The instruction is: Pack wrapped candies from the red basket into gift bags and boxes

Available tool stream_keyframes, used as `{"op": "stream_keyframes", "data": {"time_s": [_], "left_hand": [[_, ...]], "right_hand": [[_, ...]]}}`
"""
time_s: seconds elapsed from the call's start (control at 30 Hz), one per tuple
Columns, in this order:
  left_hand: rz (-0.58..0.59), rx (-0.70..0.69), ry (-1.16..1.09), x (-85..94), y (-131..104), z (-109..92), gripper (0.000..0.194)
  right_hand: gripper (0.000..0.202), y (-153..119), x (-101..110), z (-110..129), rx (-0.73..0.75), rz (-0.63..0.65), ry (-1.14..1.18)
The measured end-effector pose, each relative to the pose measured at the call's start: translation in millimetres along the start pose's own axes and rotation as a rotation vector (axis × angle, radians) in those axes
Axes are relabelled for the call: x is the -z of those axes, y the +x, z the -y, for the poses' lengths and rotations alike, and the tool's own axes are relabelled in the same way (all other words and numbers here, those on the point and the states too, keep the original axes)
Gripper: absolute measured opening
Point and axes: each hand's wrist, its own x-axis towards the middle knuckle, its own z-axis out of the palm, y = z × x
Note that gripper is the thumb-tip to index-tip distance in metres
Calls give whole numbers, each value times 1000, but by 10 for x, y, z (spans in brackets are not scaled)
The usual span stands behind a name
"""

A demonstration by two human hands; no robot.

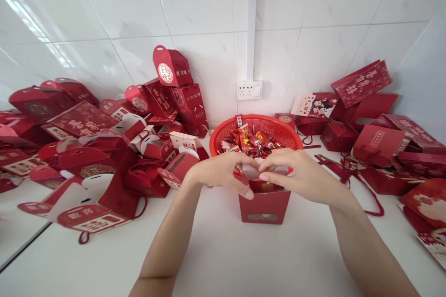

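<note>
A red gift box (265, 206) stands upright on the white table before me, its top part open and a pale inner flap showing. My left hand (225, 171) curls over the box's left upper edge, thumb toward the front and fingers on the flap. From the other side, my right hand (296, 171) pinches the right part of the top, with thumb and forefinger near the middle. The fingertips of both hands nearly meet above the opening. My hands partly hide the box's inside. Right behind it sits a red plastic basket (285, 131) holding wrapped candies (256, 141).
Many red gift boxes (101, 162) lie heaped on the left, with a small stack (190, 102) by the wall. More red boxes and bags (378, 144) are piled at the right, near a dark red cord (374, 202). A wall socket (249, 90) is behind the basket.
</note>
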Motion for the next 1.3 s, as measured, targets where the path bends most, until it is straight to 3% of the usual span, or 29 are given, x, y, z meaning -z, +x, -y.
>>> {"op": "stream_keyframes", "data": {"time_s": [0.27,0.43,0.5,0.57,0.67,0.77,0.83,0.93,1.07,1.3], "left_hand": [[-24,47,41,8,-27,0,59],[-15,-32,57,-33,-22,-6,66],[-23,-64,74,-54,-1,-14,58],[-82,-94,91,-60,9,-31,45],[-335,-160,52,-29,-25,-50,34],[-623,-253,-88,15,-86,-42,38],[-723,-291,-183,29,-110,-23,48],[-777,-322,-246,19,-106,4,59],[-775,-298,-271,-16,-83,-3,58],[-740,-261,-244,-28,-78,-2,47]], "right_hand": [[23,-86,112,-78,31,-196,-63],[24,-142,239,-97,-31,-314,-87],[26,-155,270,-117,-61,-322,-91],[31,-163,285,-157,-76,-329,-75],[49,-142,266,-234,-67,-339,-16],[69,-78,201,-259,-58,-297,115],[68,-29,144,-232,-57,-238,243],[56,22,69,-176,-47,-211,372],[40,50,38,-148,-44,-242,436],[41,57,72,-177,-44,-250,474]]}}
